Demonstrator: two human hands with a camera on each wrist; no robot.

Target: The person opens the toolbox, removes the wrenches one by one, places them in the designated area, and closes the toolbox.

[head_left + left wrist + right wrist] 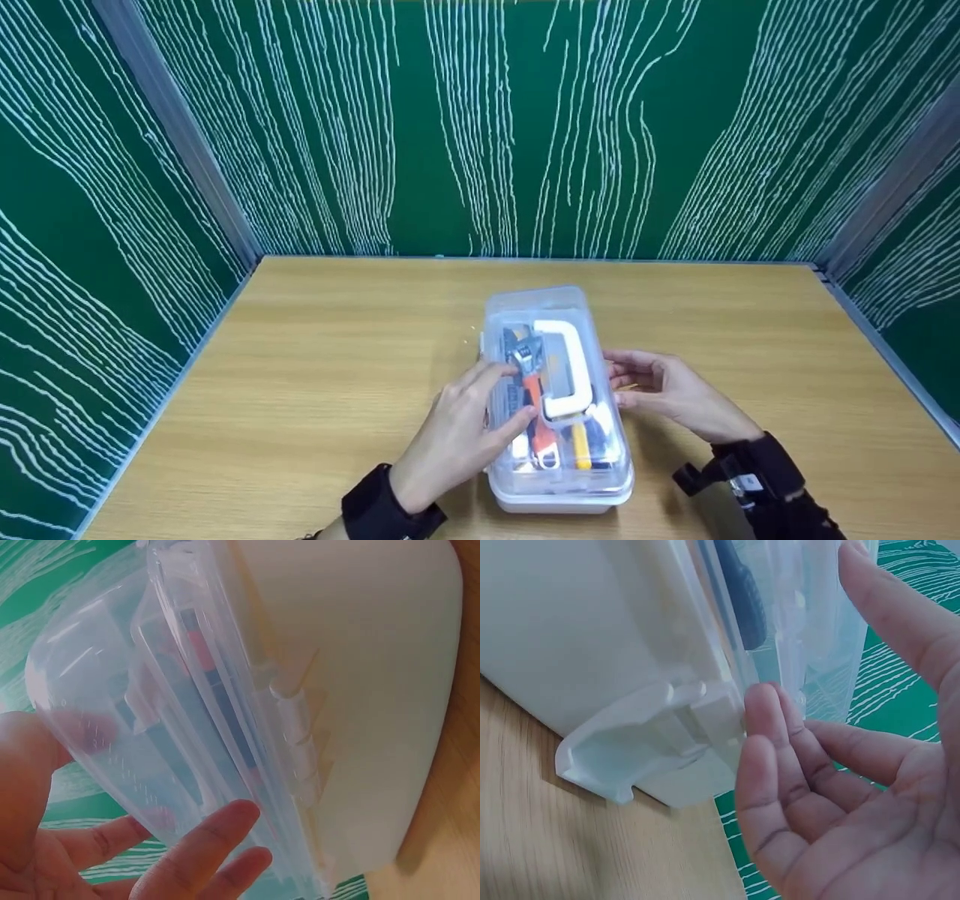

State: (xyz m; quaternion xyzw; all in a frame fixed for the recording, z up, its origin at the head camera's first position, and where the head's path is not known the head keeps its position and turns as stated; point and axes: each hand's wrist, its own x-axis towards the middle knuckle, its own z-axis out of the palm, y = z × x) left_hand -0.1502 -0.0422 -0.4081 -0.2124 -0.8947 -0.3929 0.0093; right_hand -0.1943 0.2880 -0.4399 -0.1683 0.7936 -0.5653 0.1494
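A toolbox with a white base (367,690) and a clear lid (517,300) stands lengthwise on the table. Its lid is down, and the white carry handle (579,367) lies folded on top. Through the lid show an adjustable wrench (534,382) with an orange handle and a yellow-handled tool (581,446). My left hand (465,427) rests spread on the lid's left side, by the hinges (296,724). On the opposite side, my right hand (667,390) touches the lid's rim with extended fingertips. Below those fingers a white latch (630,739) hangs swung out from the base.
The wooden table (337,337) runs back to a green wall (465,150) with wavy white lines. Similar green panels stand to the left and right, joined by grey corner posts (176,127). Black straps with cameras (750,484) sit on both wrists.
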